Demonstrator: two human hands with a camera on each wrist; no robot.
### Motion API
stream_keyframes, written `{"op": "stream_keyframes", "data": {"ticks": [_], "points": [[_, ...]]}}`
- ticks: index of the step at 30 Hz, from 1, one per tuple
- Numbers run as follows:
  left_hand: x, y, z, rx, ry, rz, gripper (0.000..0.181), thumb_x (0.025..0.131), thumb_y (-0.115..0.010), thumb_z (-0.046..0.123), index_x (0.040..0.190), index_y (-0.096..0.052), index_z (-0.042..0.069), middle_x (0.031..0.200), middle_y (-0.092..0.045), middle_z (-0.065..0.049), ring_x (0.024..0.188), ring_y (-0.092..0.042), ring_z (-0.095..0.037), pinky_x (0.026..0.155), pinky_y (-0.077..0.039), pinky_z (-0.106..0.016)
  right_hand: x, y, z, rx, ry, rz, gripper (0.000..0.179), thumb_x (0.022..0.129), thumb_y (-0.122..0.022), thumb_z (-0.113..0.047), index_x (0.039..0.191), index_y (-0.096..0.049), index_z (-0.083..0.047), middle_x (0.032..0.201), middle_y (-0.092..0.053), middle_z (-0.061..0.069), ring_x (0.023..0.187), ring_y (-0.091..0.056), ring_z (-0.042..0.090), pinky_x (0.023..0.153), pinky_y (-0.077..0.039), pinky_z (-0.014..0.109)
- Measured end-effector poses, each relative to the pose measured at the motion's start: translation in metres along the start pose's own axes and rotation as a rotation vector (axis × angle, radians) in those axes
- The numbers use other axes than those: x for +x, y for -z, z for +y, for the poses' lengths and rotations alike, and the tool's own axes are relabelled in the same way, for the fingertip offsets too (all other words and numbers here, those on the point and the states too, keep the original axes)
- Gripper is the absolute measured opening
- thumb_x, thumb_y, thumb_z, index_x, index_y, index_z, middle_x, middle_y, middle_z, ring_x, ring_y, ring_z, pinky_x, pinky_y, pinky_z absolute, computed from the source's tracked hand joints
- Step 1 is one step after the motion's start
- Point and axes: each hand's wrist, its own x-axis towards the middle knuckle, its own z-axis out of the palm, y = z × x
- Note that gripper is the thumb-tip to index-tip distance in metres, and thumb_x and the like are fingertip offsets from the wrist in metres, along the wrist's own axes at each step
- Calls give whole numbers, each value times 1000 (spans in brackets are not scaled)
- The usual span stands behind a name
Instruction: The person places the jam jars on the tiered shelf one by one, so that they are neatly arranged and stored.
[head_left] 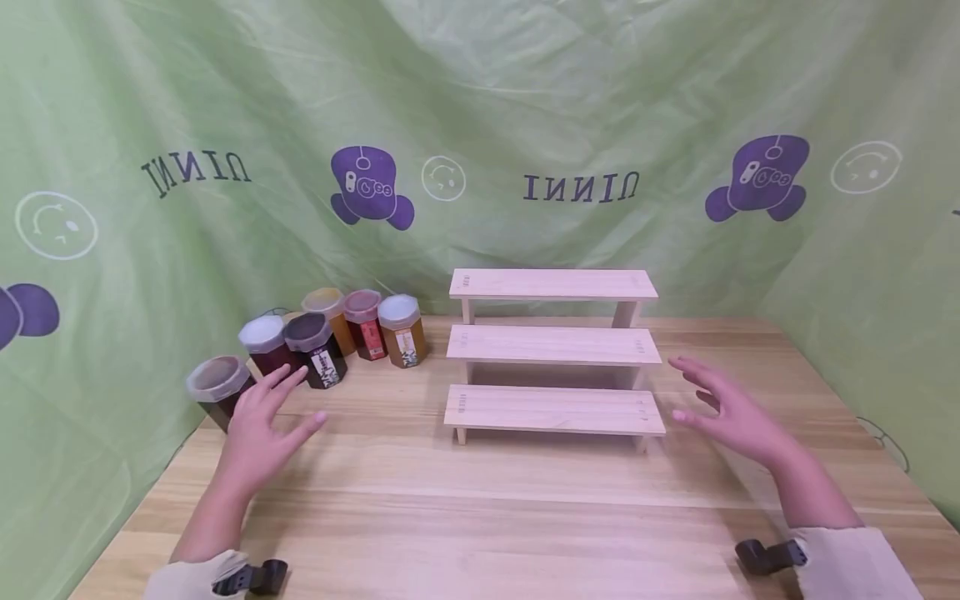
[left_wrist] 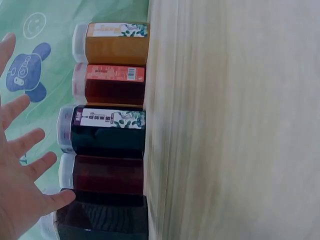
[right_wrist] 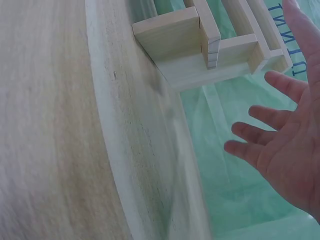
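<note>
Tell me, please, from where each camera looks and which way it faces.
Head: worn on the head, faces forward and down at the jars, wooden stand and table; left grip, right grip, forearms and sleeves show.
Left wrist: on the left wrist, faces the jars, which appear sideways; the left grip shows at the left edge.
Right wrist: on the right wrist, faces the wooden stand's end and green cloth; the right grip shows at the right edge.
Shared: head and left wrist both show the jars.

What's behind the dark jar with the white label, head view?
A yellow-lidded amber jar, then the green cloth beyond. The dark jar covers part of the amber jar's lower front, so any label there can't be seen.
</note>
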Motion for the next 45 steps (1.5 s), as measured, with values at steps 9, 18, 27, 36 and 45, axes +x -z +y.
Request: {"op": "stream_keyframes", "data": {"ticks": [9,18,27,36,45], "points": [[-3,10,-3,-89,39,86,63,82,-77,26,138,-54,9,145,-42,-23,133,-30,-51,104,-19,-73,-2,-3,-1,81,-46,-68,79,89,-71,-11,152,-25,-1,153,-25,28,128,-34,58,98,-36,63],[-8,20,-3,-147,118,174,60,81,-79,20,136,-58,10,143,-48,-15,137,-35,-30,112,-29,-45,-3,-6,-3,161,-53,-102,77,88,-72,-9,151,-27,1,151,-26,30,127,-36,58,98,-47,33],[-9,31,-10,-240,210,306,58,77,-81,7,132,-62,10,133,-55,7,115,-44,3,86,-37,-11,6,-10,-1,324,-100,-128,80,87,-73,-7,150,-26,4,148,-30,35,127,-41,52,91,-52,29],[-8,41,-18,-353,291,379,54,77,-79,-2,129,-63,4,126,-58,12,111,-50,-3,84,-42,-9,10,-10,8,416,-148,-158,77,83,-76,-6,145,-32,9,144,-36,35,118,-59,17,89,-53,26],[-6,50,-23,-451,335,429,49,78,-75,-8,125,-64,-2,130,-59,1,115,-51,-8,84,-47,-10,12,-10,13,389,-190,-178,70,81,-79,-9,139,-43,9,128,-54,32,106,-63,13,85,-54,26]]}}
